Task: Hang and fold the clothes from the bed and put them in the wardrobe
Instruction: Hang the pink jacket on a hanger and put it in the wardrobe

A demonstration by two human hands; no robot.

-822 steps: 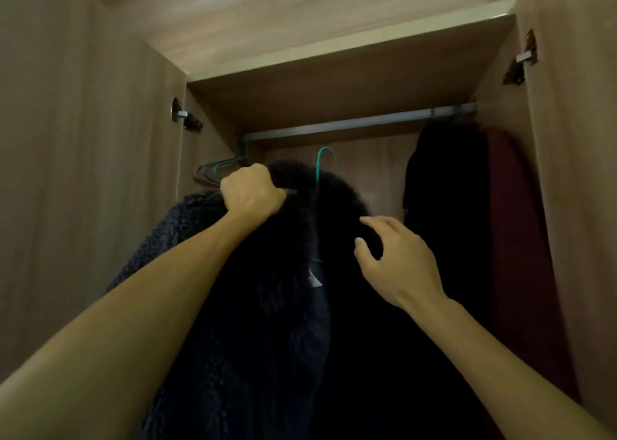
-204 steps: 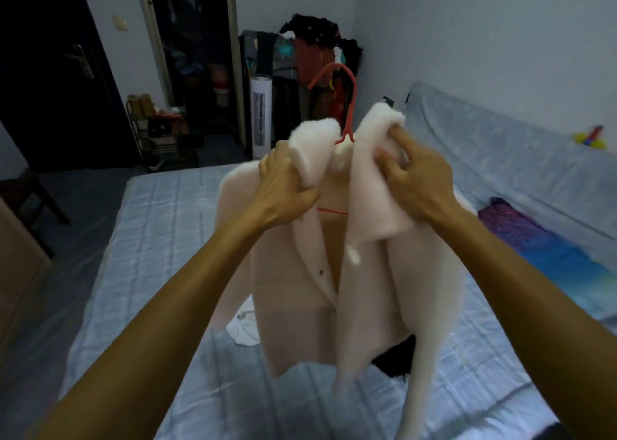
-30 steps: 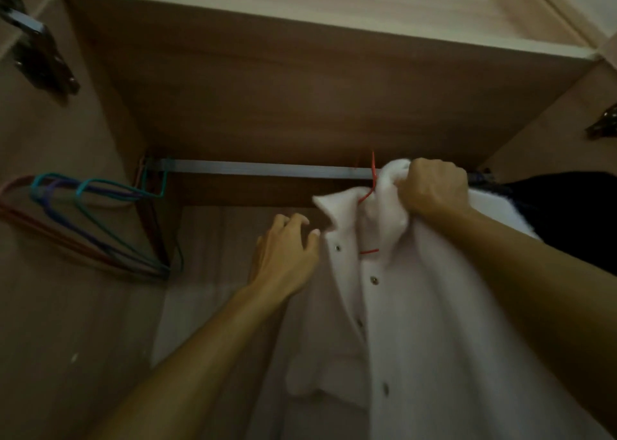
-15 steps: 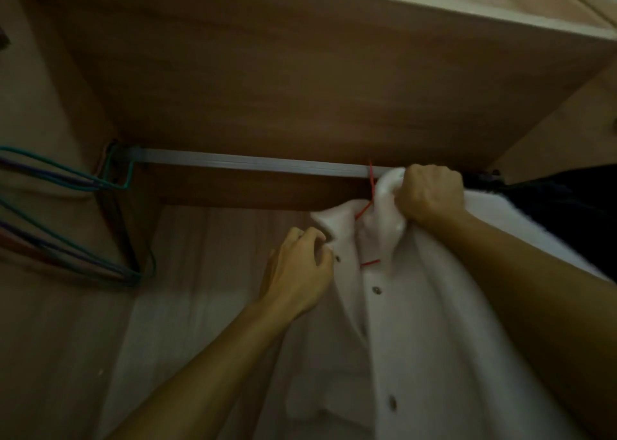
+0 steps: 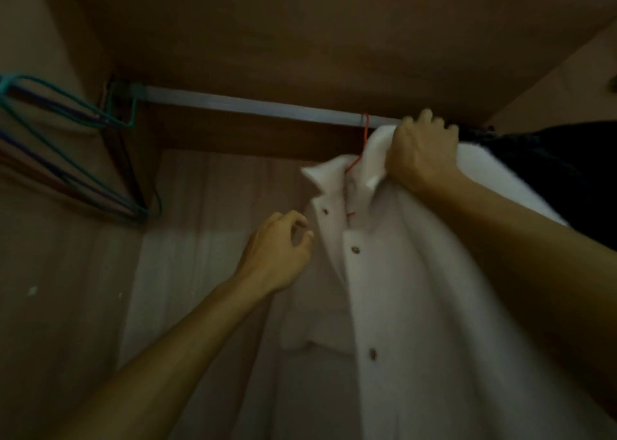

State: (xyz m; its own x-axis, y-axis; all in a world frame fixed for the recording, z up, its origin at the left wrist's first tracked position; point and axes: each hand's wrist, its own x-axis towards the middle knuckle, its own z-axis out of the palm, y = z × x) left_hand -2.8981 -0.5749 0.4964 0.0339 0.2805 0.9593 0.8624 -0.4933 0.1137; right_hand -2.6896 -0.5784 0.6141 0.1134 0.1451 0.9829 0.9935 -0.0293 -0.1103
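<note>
We hold the white coat (image 5: 417,289) at its collar with our right hand (image 5: 421,154), right of the middle. Its red hanger (image 5: 364,132) hooks the rail (image 5: 250,105). Our left hand (image 5: 277,252) curls loose beside the coat, holding nothing. This coat is almost hung. We cannot see the bed.

One head-worn view, tilted upward into the wardrobe (image 5: 300,39) from close in front, so the underside of its top shelf fills the upper frame. The hanging rail (image 5: 253,105) runs from 10 o'clock toward 2 o'clock (slightly slanted by the wide lens). Both forearms enter from 6 and 4 o'clock, very near the lens. The side panel (image 5: 50,306) crowds the 9 o'clock edge. No second view shares the scene.
</note>
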